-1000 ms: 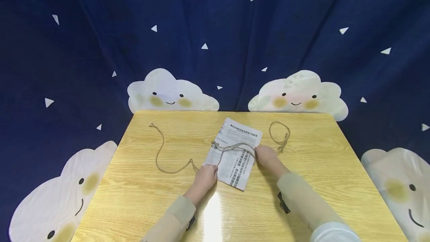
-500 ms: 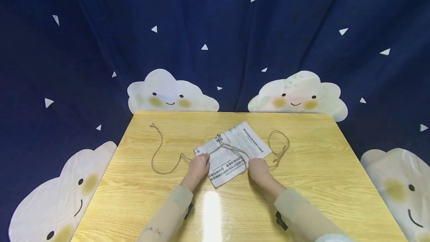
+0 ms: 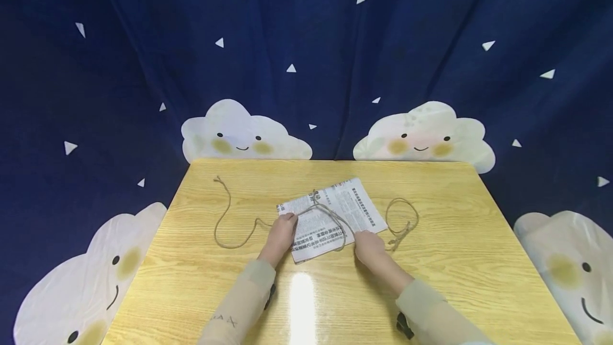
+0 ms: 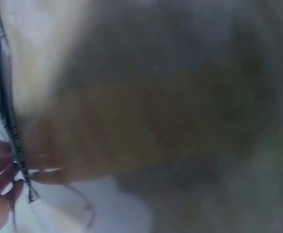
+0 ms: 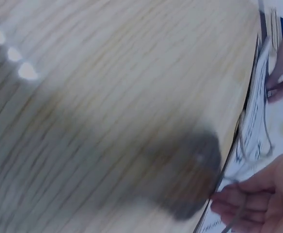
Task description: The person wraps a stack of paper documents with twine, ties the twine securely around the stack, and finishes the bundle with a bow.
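Lt wood-grain tbl (image 3: 460,217) is taking up the lower half of the head view, w/ a bright glare strip (image 3: 303,310) shining near the front, btwn the forearms. Dk blue curtain (image 3: 306,20) is hanging behind & at both sides, w/ small white triangles showing all over it. Smiling white clouds (image 3: 282,137) are lining the back edge of the tbl, two of them, & bigger ones are showing at L & R sides.

Folded newspaper (image 3: 347,201) is lying approx mid-tbl, turned at an angle, btwn the hands. Thin brown rope (image 3: 216,233) is crossing on top of it; one length is curving over the tbl to the L, & a loop w/ a knotted bit is lying to the R.

L hand (image 3: 282,232) is gripping rope at the paper's L side. R hand (image 3: 371,249) is holding rope at the near R edge, fingers curling round it; R wrist view is showing that too. L wrist view is mostly blurring out. Beige sleeves (image 3: 239,302) are covering both forearms.
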Motion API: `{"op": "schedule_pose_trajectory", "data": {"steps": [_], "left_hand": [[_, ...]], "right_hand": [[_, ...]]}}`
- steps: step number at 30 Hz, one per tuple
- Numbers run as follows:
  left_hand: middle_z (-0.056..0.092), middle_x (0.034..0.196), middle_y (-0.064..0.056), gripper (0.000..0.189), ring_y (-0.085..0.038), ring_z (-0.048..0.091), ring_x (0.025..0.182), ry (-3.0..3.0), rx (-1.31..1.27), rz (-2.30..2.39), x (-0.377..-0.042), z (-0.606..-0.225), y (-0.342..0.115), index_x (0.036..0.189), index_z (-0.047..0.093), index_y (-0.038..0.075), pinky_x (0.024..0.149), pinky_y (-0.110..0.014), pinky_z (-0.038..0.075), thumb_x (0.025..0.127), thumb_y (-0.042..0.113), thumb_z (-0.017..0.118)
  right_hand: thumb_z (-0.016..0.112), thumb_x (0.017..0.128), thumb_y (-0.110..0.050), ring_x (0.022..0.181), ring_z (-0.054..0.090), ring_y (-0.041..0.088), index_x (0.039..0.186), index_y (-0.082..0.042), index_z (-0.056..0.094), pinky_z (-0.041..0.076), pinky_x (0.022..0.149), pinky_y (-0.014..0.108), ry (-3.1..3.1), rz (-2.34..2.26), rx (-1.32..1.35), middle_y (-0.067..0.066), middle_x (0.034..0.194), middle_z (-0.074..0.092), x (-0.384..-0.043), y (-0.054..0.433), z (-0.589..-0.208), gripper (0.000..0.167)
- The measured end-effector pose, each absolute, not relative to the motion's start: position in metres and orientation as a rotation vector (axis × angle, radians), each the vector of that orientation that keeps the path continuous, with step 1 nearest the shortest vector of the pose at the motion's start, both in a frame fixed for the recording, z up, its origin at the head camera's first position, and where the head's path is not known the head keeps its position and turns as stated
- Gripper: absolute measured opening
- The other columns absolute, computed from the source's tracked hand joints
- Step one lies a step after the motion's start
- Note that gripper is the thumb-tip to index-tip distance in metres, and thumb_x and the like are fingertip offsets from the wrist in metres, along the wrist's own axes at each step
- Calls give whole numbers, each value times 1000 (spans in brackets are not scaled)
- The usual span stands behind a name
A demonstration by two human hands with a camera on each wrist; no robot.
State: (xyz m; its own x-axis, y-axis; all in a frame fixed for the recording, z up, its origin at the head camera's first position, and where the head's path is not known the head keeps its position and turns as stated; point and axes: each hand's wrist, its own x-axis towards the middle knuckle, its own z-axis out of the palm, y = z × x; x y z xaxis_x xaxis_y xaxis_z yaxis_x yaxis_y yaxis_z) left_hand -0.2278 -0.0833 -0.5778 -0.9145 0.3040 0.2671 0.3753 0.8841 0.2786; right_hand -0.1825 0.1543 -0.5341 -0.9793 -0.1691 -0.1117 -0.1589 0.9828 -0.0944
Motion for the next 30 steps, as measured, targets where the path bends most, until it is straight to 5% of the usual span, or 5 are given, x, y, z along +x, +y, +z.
{"op": "schedule_pose_trajectory", "data": {"steps": [6,13,30], "left_hand": [[58,87,-14,15,-24,55,79,-2710,-505,-483,-224,-586,-86,95,66,-5,72,-32,50,84,-2,57],[55,77,-11,9,-21,51,70,-2702,-464,-467,-218,-585,-90,83,67,-3,64,-31,48,82,-2,58],[63,90,-17,8,-29,63,81,-2692,-404,-576,-199,-582,-94,83,66,-6,70,-33,55,79,-7,60]], "right_hand": [[57,79,-2,55,56,25,69,-3,59,47,46,37,3062,-314,-248,11,63,59,-199,182,-528,10],[57,86,-4,65,59,25,92,3,64,51,57,39,3089,-520,-243,14,78,65,-232,217,-520,11],[53,91,-7,93,60,36,103,2,65,47,83,49,3029,-766,-183,20,100,65,-268,243,-556,19]]}}
